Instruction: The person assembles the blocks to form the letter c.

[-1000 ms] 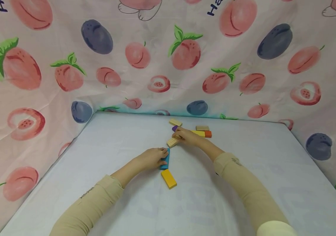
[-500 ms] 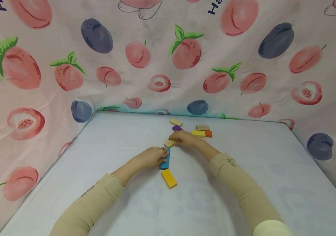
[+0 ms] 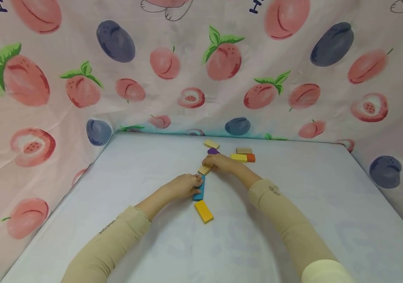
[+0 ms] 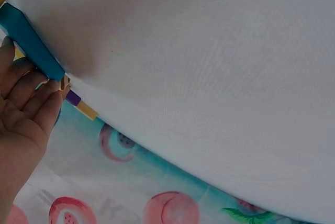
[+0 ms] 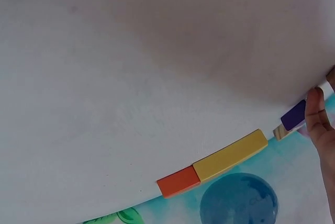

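Note:
My left hand (image 3: 184,186) holds a blue block (image 3: 201,189) on the white table, thumb near its close end and fingers toward its far end. In the left wrist view, the fingers (image 4: 31,85) lie along one side of that block. A plain wooden block (image 3: 205,169) is pinched by my right hand (image 3: 221,162), slanting at the far end of the blue one; whether the two touch is hard to tell. Just beyond is a purple block (image 3: 213,151). Toward me, an orange-yellow block (image 3: 204,212) lies at an angle by the blue block's near end.
Past the purple block lies another plain wooden block (image 3: 211,144). To the right, a yellow block (image 3: 238,158) and a red-orange block (image 3: 251,158) lie end to end, with a wooden block (image 3: 244,150) behind them. A fruit-print cloth (image 3: 201,67) rises behind the table.
My right hand has brought the wooden block slightly left and nearer to the blue block, uncovering more of the purple block. The left hand stays on the blue block. The head view has tilted slightly.

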Motion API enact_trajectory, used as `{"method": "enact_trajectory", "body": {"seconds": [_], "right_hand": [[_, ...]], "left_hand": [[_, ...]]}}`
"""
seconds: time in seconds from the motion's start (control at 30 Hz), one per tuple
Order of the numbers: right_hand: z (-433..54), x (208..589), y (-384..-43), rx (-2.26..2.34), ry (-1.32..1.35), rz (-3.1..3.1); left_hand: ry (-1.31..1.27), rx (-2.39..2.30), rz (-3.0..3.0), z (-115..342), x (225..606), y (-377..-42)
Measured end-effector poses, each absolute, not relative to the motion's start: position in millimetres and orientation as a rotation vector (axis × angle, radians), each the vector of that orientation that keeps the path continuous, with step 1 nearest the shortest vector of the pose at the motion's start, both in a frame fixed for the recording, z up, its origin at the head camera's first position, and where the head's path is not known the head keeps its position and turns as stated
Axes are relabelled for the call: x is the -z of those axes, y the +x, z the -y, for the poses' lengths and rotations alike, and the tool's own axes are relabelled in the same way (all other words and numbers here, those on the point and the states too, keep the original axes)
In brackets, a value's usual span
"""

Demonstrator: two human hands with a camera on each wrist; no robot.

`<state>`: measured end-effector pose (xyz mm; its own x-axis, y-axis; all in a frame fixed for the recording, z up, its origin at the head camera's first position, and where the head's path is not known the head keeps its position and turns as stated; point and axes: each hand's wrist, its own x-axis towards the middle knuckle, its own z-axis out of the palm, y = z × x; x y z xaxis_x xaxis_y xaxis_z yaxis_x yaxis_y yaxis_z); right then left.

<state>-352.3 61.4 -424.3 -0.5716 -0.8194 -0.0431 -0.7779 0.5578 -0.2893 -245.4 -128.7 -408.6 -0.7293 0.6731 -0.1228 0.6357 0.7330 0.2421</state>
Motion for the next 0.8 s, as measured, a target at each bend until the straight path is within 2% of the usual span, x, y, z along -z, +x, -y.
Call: {"method": "enact_trajectory", "body": {"seconds": [0.8], "right_hand": [[-62.4, 428.2, -354.6, 0.455, -1.365, -2.593]], "left_hand": [[1.102, -0.283, -2.76, 132.4, 409.9, -244.9]]}}
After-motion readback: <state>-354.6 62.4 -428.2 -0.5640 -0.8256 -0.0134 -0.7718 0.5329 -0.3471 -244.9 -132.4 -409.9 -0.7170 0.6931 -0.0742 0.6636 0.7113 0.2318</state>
